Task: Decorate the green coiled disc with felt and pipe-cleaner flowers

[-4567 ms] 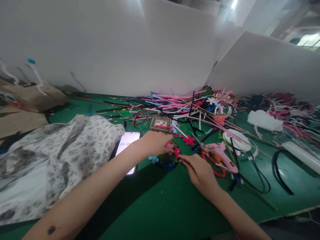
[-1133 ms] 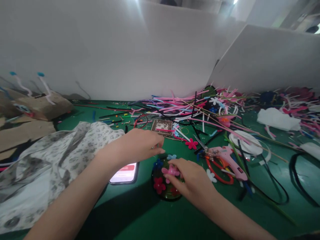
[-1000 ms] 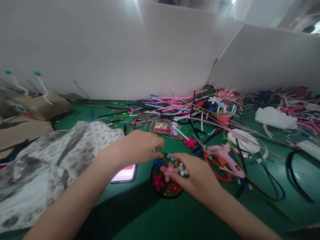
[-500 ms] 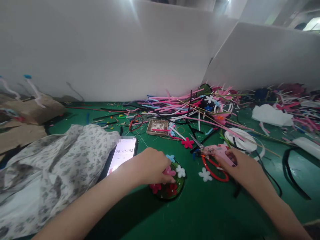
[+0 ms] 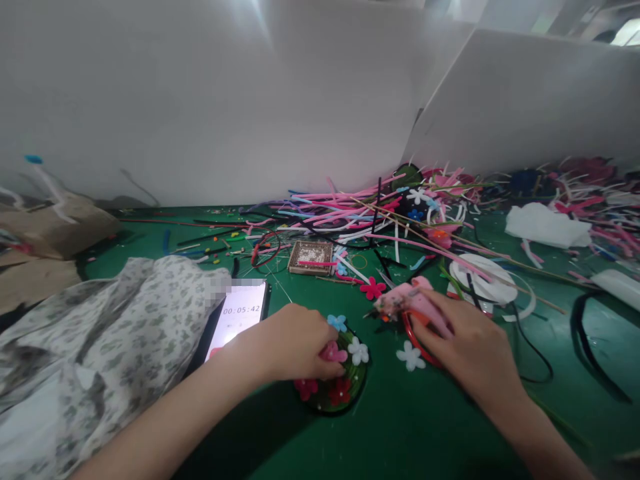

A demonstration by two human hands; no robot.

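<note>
In my right hand (image 5: 463, 340) is a pink glue gun (image 5: 407, 300), its dark nozzle pointing left. My left hand (image 5: 300, 343) pinches a pink flower (image 5: 334, 352) at the left side of a round green disc (image 5: 345, 405). Around the disc sit a blue flower (image 5: 337, 323), a white flower (image 5: 358, 350) and red flowers (image 5: 340, 391), with small white beads among them. Red-handled scissors (image 5: 417, 337) lie partly hidden under the glue gun. A loose white flower (image 5: 411, 356) lies near my right fingers, and a loose red flower (image 5: 373, 288) is beyond the nozzle.
A phone (image 5: 239, 313) showing a timer lies by my left forearm, beside patterned cloth (image 5: 165, 320). Farther back are a small box of beads (image 5: 311, 257) and a heap of pipe cleaners (image 5: 345, 210). A white spool (image 5: 483, 279) stands at right, near white tissue (image 5: 547, 225).
My right hand has lifted the glue gun off the scissors and moved it left, its nozzle now toward the disc. My left hand stays on the pink flower.
</note>
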